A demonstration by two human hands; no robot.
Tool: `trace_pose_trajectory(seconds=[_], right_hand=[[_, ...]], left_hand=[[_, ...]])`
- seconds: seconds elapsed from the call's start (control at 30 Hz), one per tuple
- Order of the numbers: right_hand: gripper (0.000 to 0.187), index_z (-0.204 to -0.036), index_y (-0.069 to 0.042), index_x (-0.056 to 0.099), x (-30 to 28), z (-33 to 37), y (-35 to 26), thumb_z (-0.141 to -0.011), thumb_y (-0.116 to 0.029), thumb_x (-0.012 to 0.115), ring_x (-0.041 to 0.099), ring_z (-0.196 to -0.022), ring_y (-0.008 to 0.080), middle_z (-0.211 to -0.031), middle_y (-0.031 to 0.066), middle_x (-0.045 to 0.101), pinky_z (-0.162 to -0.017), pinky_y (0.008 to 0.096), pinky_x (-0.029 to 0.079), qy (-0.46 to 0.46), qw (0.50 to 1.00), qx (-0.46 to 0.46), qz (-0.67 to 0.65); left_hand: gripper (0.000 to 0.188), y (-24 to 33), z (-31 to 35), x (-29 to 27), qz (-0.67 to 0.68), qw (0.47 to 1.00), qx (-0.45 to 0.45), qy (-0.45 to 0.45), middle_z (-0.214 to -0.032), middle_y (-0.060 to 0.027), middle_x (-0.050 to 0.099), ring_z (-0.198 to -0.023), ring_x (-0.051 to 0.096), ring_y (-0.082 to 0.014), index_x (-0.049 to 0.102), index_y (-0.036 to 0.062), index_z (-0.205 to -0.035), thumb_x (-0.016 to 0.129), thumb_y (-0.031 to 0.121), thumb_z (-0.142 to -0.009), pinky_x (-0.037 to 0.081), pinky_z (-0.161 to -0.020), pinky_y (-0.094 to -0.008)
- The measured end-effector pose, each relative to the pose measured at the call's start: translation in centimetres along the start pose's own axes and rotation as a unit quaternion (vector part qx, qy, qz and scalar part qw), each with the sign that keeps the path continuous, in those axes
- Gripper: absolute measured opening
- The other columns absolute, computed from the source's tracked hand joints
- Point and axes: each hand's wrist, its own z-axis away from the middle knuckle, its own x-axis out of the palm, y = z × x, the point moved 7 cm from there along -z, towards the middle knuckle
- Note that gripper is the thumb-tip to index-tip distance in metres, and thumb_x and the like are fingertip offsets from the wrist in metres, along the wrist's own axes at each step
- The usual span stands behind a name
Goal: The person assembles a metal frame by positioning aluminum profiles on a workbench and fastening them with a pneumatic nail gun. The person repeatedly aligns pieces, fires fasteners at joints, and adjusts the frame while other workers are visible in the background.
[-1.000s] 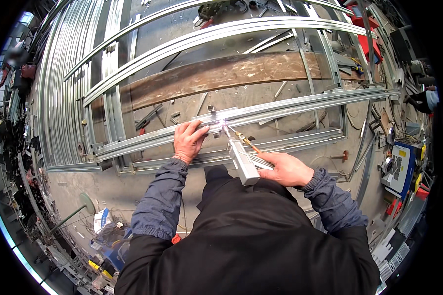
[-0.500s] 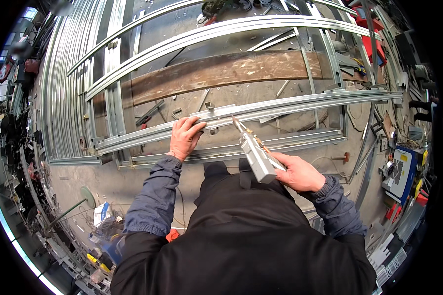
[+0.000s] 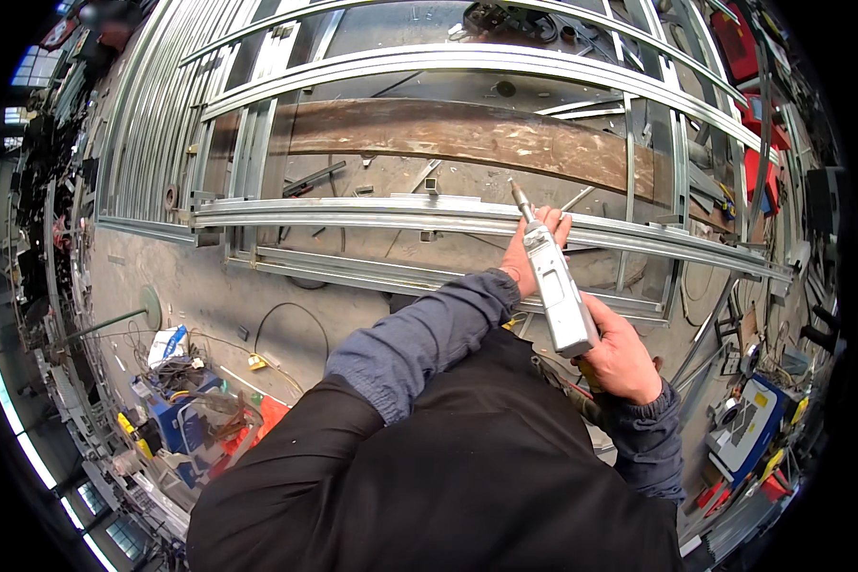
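My right hand (image 3: pixel 623 355) is wrapped round the rear of a silver, box-bodied welding gun (image 3: pixel 559 291). Its narrow copper-coloured nozzle points away from me, past the long galvanised steel rail (image 3: pixel 353 212). My left hand (image 3: pixel 518 262) reaches across to the right, partly hidden behind the gun. Its visible fingers are stretched out over the rail and seem to lie on it. A short piece of square tube (image 3: pixel 432 185) shows at the rail's far edge, left of the nozzle. Another tube end (image 3: pixel 429 235) shows at the near edge.
Parallel steel rails (image 3: pixel 419 63) form a frame beyond, with a brown rusty plank (image 3: pixel 467 133) across it. Many steel profiles (image 3: pixel 157 114) lie at the far left. A blue-and-white machine (image 3: pixel 748 424) stands at right. Cables (image 3: pixel 291 319) and a green-based stand (image 3: pixel 151 307) are at left.
My left hand has moved right along the rail, to behind the gun. My right hand has shifted the gun slightly right, its nozzle lying farther forward. The view has turned.
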Motion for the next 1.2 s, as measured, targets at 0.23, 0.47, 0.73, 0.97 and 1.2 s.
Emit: trace_pose_trajectory(seconds=[0.23, 0.47, 0.73, 0.97, 1.2], right_hand=[[0.055, -0.157, -0.002, 0.051, 2.1, -2.3, 1.0, -0.107, -0.021, 0.064, 0.066, -0.127, 0.0234, -0.138, 0.0170, 0.070, -0.111, 0.0353, 0.048, -0.083, 0.990, -0.007, 0.110], [0.045, -0.143, -0.003, 0.060, -2.6, -5.9, -2.8, -0.114, -0.037, 0.056, 0.070, -0.097, 0.0158, -0.114, 0.0095, 0.074, -0.084, 0.0327, 0.059, -0.256, 0.955, 0.149, 0.013], [0.050, -0.129, -0.003, 0.063, -4.9, -14.8, -4.5, -0.113, -0.049, 0.055, 0.072, -0.083, 0.0194, -0.104, 0.0125, 0.075, -0.070, 0.0332, 0.061, -0.312, 0.930, 0.189, 0.051], [0.054, -0.132, 0.001, 0.065, -6.3, -19.7, -2.2, -0.115, -0.046, 0.045, 0.075, -0.071, 0.0249, -0.106, 0.0232, 0.077, -0.065, 0.0361, 0.062, -0.343, 0.906, 0.250, -0.007], [0.050, -0.132, -0.004, 0.065, -7.7, -21.9, -0.3, -0.115, -0.048, 0.049, 0.073, -0.066, 0.0214, -0.099, 0.0161, 0.077, -0.061, 0.0332, 0.062, -0.376, 0.875, 0.302, -0.035]], left_hand=[[0.065, 0.1, -0.6, 3.1, 0.001, 0.996, -0.049, 0.077, -0.125, -0.0081, 0.059, -0.124, 0.054, -0.0277, 0.064, 0.0113, -0.135, 0.087, 0.032, -0.078, 0.037, -0.112, -0.0492], [0.055, -0.5, -0.4, 2.8, -0.007, 0.992, -0.005, 0.125, -0.113, -0.0078, 0.061, -0.110, 0.060, -0.0267, 0.065, 0.0096, -0.129, 0.081, 0.031, -0.081, 0.044, -0.099, -0.0478], [0.026, -3.6, 0.8, 7.9, 0.430, 0.844, -0.291, -0.133, -0.129, -0.0109, 0.073, -0.122, 0.066, -0.0357, 0.075, 0.0133, -0.116, 0.067, 0.028, -0.096, 0.051, -0.102, -0.0483], [0.023, -1.9, -0.7, 1.0, 0.127, 0.981, -0.036, 0.142, -0.101, -0.0096, 0.072, -0.095, 0.072, -0.0302, 0.072, 0.0139, -0.109, 0.070, 0.016, -0.087, 0.058, -0.078, -0.0405], [0.042, -1.4, 0.2, 5.1, 0.062, 0.995, -0.021, 0.073, -0.134, -0.0086, 0.059, -0.134, 0.055, -0.0292, 0.065, 0.0134, -0.132, 0.065, 0.018, -0.090, 0.045, -0.109, -0.0498]])
